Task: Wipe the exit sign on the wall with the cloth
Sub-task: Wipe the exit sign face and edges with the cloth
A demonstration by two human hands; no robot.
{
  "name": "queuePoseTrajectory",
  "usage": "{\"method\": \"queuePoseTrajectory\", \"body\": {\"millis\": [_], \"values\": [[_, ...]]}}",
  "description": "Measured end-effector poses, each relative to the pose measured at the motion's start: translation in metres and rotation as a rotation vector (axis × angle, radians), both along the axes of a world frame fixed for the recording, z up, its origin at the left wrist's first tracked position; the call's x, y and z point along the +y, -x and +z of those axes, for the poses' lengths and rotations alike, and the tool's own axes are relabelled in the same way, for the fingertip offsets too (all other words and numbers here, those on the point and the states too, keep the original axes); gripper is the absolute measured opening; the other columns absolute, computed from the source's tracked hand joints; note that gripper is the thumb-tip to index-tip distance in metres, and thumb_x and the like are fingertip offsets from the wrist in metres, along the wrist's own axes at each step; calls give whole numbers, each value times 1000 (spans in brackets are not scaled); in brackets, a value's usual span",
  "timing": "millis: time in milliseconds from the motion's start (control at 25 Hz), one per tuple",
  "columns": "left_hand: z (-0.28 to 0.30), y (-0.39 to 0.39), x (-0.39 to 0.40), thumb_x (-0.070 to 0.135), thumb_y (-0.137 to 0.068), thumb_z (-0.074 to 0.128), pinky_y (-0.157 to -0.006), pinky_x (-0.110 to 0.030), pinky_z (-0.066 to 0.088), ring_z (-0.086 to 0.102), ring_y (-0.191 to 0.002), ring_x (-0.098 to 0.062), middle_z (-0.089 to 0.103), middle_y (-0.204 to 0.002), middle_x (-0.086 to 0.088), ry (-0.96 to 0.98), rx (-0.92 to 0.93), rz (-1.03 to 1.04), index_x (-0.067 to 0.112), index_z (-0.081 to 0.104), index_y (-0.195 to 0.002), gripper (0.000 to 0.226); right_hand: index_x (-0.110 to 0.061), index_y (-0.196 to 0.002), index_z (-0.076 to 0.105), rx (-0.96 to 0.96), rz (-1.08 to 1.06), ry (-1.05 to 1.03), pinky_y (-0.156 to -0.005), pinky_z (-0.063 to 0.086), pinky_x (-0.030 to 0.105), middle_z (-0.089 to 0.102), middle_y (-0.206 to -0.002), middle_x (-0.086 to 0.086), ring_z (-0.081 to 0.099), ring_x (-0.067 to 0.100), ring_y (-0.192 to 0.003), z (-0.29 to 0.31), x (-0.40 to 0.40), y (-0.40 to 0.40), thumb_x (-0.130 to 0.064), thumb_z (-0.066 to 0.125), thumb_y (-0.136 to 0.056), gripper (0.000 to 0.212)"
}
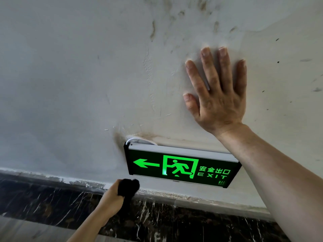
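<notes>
1. Here the left hand (pixel 111 194) is closed around a bunched black cloth (pixel 128 187), just below the exit sign's (pixel 181 167) left corner, apparently ready to wipe.
2. The right hand (pixel 216 95), fingers spread and holding nothing, presses flat on the wall (pixel 70 84) above the sign, probably for balance.

Stained wall (pixel 87 75) carries the lit exit sign (pixel 181 167).

Head view: close, facing wall (pixel 70 84), angled down toward skirting (pixel 52 198).
</notes>
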State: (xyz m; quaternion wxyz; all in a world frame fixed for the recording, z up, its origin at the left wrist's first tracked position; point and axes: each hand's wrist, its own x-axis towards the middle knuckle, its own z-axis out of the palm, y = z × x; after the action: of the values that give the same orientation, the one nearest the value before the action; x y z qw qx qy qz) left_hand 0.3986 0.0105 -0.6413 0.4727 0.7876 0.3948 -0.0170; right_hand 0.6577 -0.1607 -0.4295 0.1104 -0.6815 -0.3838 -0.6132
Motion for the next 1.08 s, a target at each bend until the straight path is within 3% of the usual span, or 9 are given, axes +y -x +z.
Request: {"method": "queuePoseTrajectory", "body": {"millis": [160,320,520,640,720,840,920,1080], "values": [[11,6,-24,1,-91,65,-88,-30,56,66,-98,-11,69,-107,2,90,-30,-82,22,56,-122,39,-22,-152,29,92,22,60,-118,0,50,36,-156,11,19,33,-143,5,-8,9,-44,44,-96,62],[40,6,-47,1,-83,76,-88,-40,59,75,-90,-23,76,-100,-9,302,-180,35,16,63,-112,35,-23,-154,19,266,2,179,-117,-10,46,23,-162,9,10,31,-147,17,-18,24,-45,40,-97,65],[90,4,-74,10,-63,89,-79,-42,58,74,-91,-36,76,-97,-20,512,-408,51,12,75,-104,43,-18,-152,27,461,95,192,-121,6,47,21,-162,11,11,29,-150,23,-40,60,-43,38,-97,62],[114,0,-90,17,-63,81,-70,-36,61,73,-94,-38,75,-103,-23,640,-491,32,14,78,-102,39,-16,-147,38,627,253,109,-120,14,44,26,-160,12,14,27,-150,0,-69,97,-39,41,-96,56],[129,-3,-99,17,-68,77,-72,-35,61,72,-99,-38,75,-108,-22,722,-502,-17,17,78,-104,37,-24,-147,36,859,341,99,-119,20,37,26,-161,1,14,16,-150,-18,-92,122,-42,39,-97,54],[146,-6,-109,15,-72,76,-86,-43,59,69,-108,-41,72,-117,-24,850,-452,-50,16,75,-115,42,-49,-145,27,1362,456,79,-116,23,27,24,-156,-27,14,-10,-142,-28,-117,149,-58,36,-92,55],[159,-7,-119,7,-76,76,-92,-46,58,65,-114,-43,68,-123,-25,951,-434,-83,14,72,-121,45,-65,-136,27,1689,555,8,-110,31,22,31,-147,-38,25,-17,-134,-21,-130,156,-65,38,-85,53],[199,-9,-137,3,-80,66,-97,-50,53,65,-112,-44,68,-122,-28,954,-397,-111,8,71,-121,42,-67,-128,40,2013,653,-82,-92,44,15,50,-133,-31,52,-14,-113,17,-150,157,-60,52,-80,49]]}}
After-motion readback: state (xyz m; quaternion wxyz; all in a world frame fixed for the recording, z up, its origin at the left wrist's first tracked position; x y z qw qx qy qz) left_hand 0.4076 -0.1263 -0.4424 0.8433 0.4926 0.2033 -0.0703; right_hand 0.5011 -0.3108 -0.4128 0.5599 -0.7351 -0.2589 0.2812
